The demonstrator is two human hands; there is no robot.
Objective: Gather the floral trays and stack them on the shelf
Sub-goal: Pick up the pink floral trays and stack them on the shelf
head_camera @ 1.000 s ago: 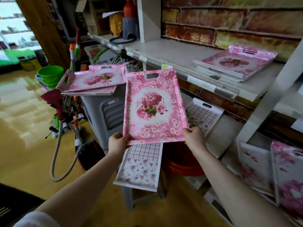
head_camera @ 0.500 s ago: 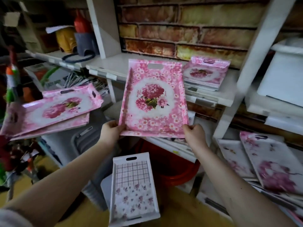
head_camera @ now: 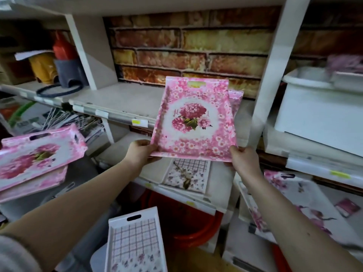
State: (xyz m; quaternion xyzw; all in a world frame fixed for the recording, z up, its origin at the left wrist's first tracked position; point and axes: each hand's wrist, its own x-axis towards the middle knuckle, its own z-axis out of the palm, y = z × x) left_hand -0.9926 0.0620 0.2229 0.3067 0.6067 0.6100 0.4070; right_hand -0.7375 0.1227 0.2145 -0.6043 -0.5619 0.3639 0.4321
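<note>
Brick-pattern backing wall (head_camera: 188,52) behind a white laminate shelf board (head_camera: 117,99), with white uprights on either side of the bay. At 10 o'clock on the far-left board: yellow container (head_camera: 42,67), grey plastic holder (head_camera: 68,72) and a dark ring (head_camera: 59,90) lying flat in front of them. At 9 o'clock: pile of pink floral trays (head_camera: 37,156), blurred, top one tilted with its handle slot showing. At 6 o'clock, low down: white plaid tray with small flower print (head_camera: 135,242), slot handle at its far end. Left hand (head_camera: 140,153) grips the near-left corner of the pink rectangular plastic tray with a peony print (head_camera: 194,122), thumb on the rim and fingers curled under. That tray is centre frame, in the air, tilted with its far end raised toward the wall and its handle slot at 12 o'clock; it hangs over the front edge of the shelf board. At 1 o'clock, behind its far-right corner, part of another pink floral tray on the shelf (head_camera: 235,101) shows; can't tell if they touch. Directly below, on the lower shelf: second plaid floral tray (head_camera: 186,175), with a red round bucket (head_camera: 186,222) under that shelf. Right hand (head_camera: 244,160) holds the near-right corner, fingers wrapped round it. At 3 o'clock in the next bay: white plastic bin (head_camera: 318,107). At 4 o'clock: white trays with pink blossom-branch print (head_camera: 304,203), overlapping.
</note>
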